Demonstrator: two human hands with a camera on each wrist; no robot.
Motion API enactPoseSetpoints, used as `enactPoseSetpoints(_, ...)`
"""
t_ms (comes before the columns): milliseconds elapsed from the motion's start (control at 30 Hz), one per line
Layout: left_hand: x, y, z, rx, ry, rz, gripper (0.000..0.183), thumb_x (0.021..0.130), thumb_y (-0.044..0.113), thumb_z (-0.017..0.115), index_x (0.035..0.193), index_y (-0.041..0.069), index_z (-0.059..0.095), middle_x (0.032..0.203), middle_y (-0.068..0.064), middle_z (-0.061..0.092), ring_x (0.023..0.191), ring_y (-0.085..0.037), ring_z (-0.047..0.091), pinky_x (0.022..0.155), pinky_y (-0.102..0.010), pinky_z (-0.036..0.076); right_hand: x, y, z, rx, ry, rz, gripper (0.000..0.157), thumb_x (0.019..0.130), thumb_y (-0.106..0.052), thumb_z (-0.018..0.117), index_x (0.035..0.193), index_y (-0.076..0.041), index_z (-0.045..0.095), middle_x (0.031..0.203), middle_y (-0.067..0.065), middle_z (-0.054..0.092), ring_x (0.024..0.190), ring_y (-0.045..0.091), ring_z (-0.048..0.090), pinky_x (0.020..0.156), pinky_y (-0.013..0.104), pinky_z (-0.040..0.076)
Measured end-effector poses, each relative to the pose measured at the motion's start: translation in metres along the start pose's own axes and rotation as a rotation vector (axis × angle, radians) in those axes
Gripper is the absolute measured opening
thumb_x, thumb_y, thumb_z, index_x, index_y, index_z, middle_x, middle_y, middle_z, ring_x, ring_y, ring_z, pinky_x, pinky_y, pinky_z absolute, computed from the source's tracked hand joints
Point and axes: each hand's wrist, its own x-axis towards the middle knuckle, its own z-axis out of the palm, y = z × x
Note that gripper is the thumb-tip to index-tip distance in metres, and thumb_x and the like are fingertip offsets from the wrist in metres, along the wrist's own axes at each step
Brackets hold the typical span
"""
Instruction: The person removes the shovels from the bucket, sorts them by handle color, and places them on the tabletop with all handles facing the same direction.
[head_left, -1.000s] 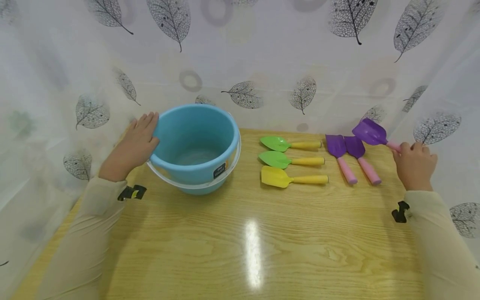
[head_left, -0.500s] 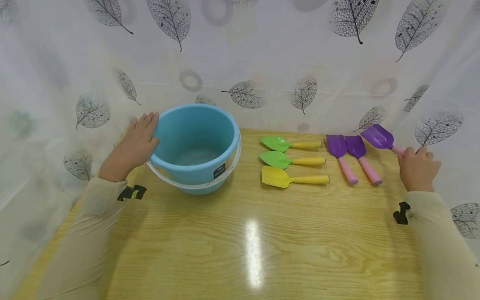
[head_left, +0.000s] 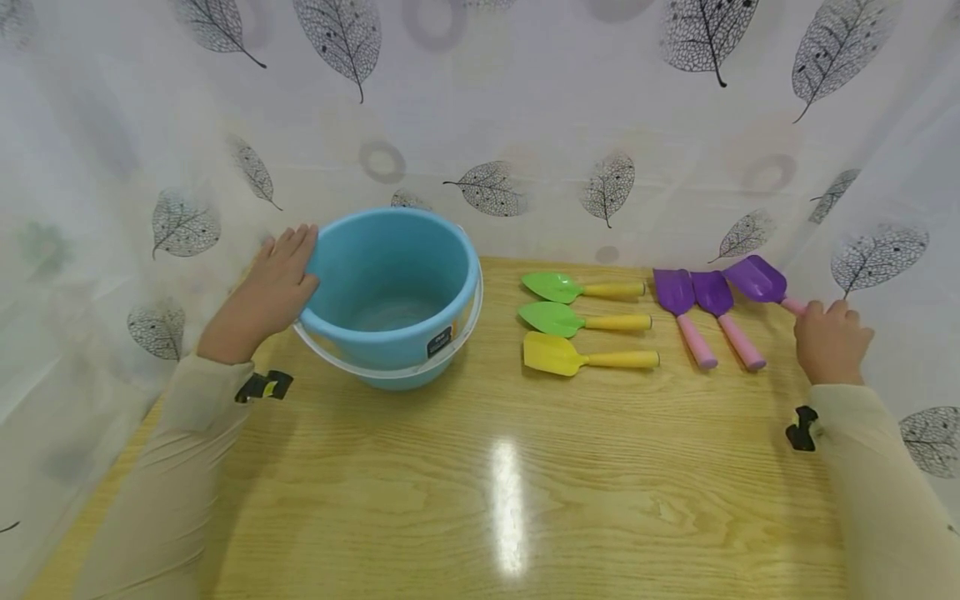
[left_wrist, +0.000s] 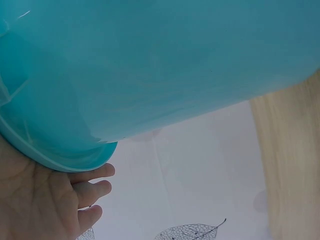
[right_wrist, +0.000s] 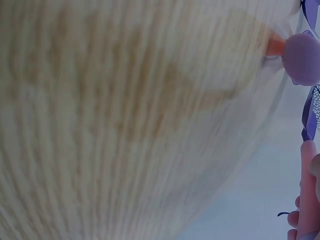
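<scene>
My left hand rests on the left rim of a light blue bucket, fingers extended. The left wrist view shows the palm against the rim and the bucket's outer wall. At far right, my right hand grips the pink handle of a purple hand shovel. Its blade is right of two similar purple shovels, a left one and a middle one, which lie slanted on the table. Most of the right hand is outside the right wrist view.
Between bucket and purple shovels lie two green trowels with yellow handles and a yellow hand shovel, in a column. The bucket's white bail hangs at its front. A leaf-print curtain borders the wooden table.
My right hand has moved slightly right and down with the purple shovel, bringing its blade beside the other two. My left hand and the bucket stay put.
</scene>
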Motion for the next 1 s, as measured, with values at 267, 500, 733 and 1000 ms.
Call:
enactPoseSetpoints(267, 0.0001, -0.0002, 0.0007, -0.007, 0.006, 0.007, 0.061, 0.098, 0.018, 0.023, 0.149, -0.004, -0.004, 0.156, -0.026, -0.003, 0.144, -0.043, -0.006, 0.116, -0.057, -0.005, 0.0008, 0.0018, 0.0065, -0.023, -0.008, -0.015, 0.026, 0.094, -0.006, 0.039, 0.091, 0.02, 0.037, 0.089, 0.048, 0.039, 0.081, 0.062, 0.042, 0.061, 0.072, 0.039)
enactPoseSetpoints(500, -0.0002, 0.0005, 0.0, -0.005, 0.003, 0.01, 0.06, 0.098, 0.017, 0.022, 0.148, -0.005, -0.003, 0.155, -0.028, -0.003, 0.144, -0.044, -0.005, 0.116, -0.058, -0.005, 0.0033, 0.0025, 0.0062, -0.017, -0.055, 0.02, 0.026, 0.095, -0.006, 0.035, 0.092, 0.019, 0.037, 0.089, 0.046, 0.038, 0.082, 0.061, 0.042, 0.062, 0.07, 0.039)
enactPoseSetpoints(733, -0.0003, 0.0003, -0.0007, -0.007, -0.01, 0.006, 0.06, 0.099, 0.018, 0.022, 0.148, -0.004, -0.004, 0.155, -0.027, -0.004, 0.144, -0.044, -0.006, 0.115, -0.059, -0.005, 0.0053, 0.0055, 0.0063, 0.009, -0.079, 0.029, 0.026, 0.096, -0.005, 0.033, 0.091, 0.02, 0.037, 0.09, 0.048, 0.038, 0.082, 0.063, 0.041, 0.06, 0.071, 0.039)
enactPoseSetpoints(1000, 0.0003, -0.0004, 0.0004, -0.002, -0.003, 0.001, 0.06, 0.099, 0.018, 0.022, 0.149, -0.004, -0.004, 0.156, -0.026, -0.003, 0.144, -0.043, -0.005, 0.116, -0.058, -0.004, 0.006, 0.007, 0.0081, 0.0, -0.109, 0.036, 0.026, 0.095, -0.004, 0.034, 0.091, 0.021, 0.037, 0.093, 0.051, 0.038, 0.084, 0.064, 0.041, 0.062, 0.071, 0.039)
